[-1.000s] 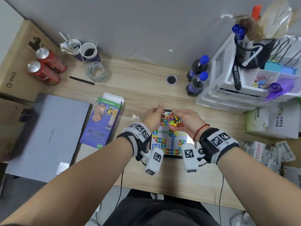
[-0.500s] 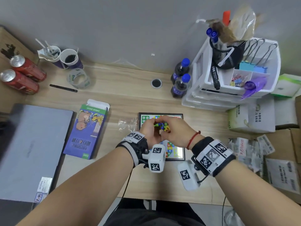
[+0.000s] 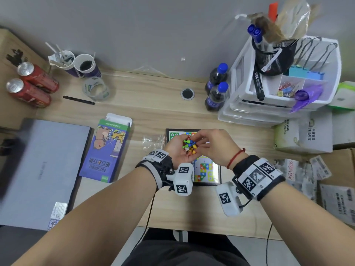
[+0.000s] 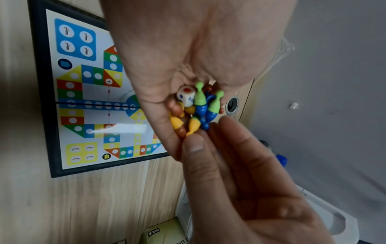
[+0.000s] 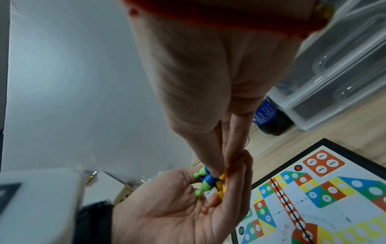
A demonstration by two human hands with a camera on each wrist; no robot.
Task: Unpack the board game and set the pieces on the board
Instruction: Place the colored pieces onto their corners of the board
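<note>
Cupped in the left hand (image 3: 177, 150), pawns (image 4: 200, 105) are pinched at by the right hand (image 3: 215, 145); spilling is risked if tipped.

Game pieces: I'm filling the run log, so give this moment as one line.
left hand: cups game pieces and die | right hand: reaches into pile | board: no pieces seen
</note>
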